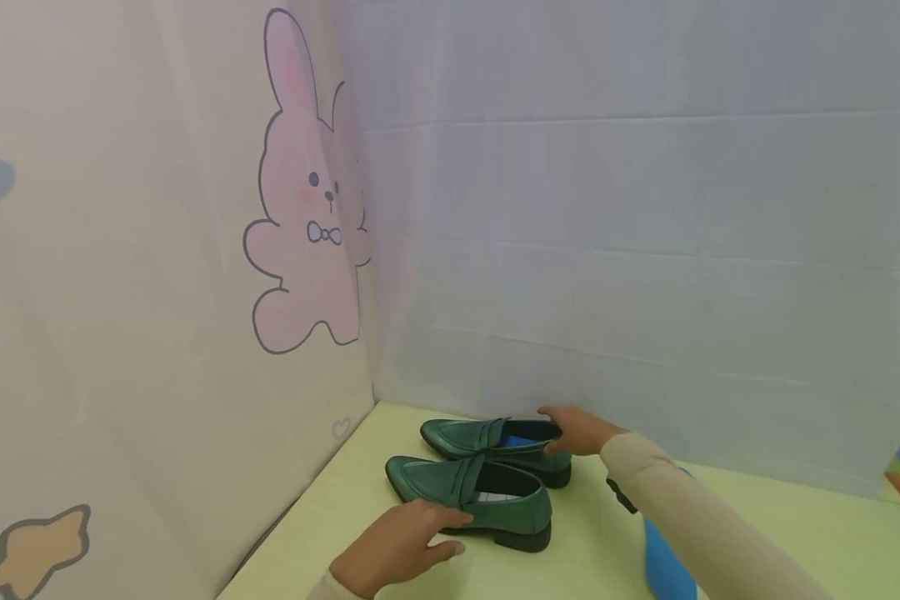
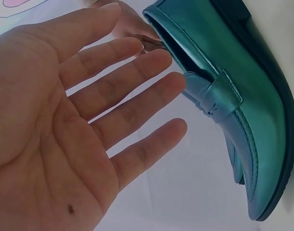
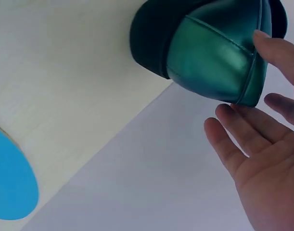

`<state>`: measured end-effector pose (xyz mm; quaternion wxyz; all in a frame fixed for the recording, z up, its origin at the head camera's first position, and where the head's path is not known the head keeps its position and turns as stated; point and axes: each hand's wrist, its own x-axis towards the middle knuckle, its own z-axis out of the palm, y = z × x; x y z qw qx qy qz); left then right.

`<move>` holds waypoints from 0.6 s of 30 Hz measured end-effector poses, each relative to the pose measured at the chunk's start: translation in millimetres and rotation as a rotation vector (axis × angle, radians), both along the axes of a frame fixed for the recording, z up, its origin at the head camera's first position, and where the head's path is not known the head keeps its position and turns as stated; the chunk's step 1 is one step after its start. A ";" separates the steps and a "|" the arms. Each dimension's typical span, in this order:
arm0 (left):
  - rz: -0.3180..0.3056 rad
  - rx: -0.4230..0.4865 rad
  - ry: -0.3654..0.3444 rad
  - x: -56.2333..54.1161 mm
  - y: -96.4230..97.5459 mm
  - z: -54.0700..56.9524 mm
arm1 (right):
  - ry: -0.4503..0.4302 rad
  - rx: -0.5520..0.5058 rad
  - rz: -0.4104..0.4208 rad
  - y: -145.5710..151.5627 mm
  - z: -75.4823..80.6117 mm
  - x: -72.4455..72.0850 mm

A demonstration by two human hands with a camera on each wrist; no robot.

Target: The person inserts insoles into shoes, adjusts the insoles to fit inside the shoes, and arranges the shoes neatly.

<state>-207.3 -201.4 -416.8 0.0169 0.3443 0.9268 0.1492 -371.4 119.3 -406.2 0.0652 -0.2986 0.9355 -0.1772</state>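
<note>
Two dark green loafers stand side by side on the pale yellow tabletop, toes to the left. Something blue shows inside the far loafer [image 1: 457,436]; a pale lining shows in the near loafer [image 1: 510,504]. My right hand [image 1: 581,430] is at the far loafer's heel [image 3: 209,57], thumb and loosely spread fingers on either side of its rim. My left hand [image 1: 397,542] lies in front of the near loafer, fingers extended toward its side and palm facing the shoe. In the left wrist view, the left hand's fingers are straight and slightly spread, holding nothing.
A blue insole [image 1: 663,562] lies on the yellow tabletop [image 1: 592,550], partly under the right forearm in the head view. A white sheet wall [image 1: 607,250] rises behind the shoes. To the left stands a cream wall with a printed pink rabbit [image 1: 307,208].
</note>
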 end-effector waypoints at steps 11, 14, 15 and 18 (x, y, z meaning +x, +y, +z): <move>-0.055 0.055 0.002 -7.9 5.1 0.4 | 0.005 -0.097 -0.019 31.5 0.0 30.4; -0.045 0.056 0.014 -10.2 6.7 2.5 | 0.017 -0.096 -0.018 35.9 4.5 44.1; -0.042 0.051 0.026 -11.1 6.9 3.0 | 0.025 -0.090 -0.017 37.1 5.5 48.5; -0.041 0.045 0.093 -15.4 4.8 2.2 | 0.030 -0.082 -0.019 41.6 6.1 60.0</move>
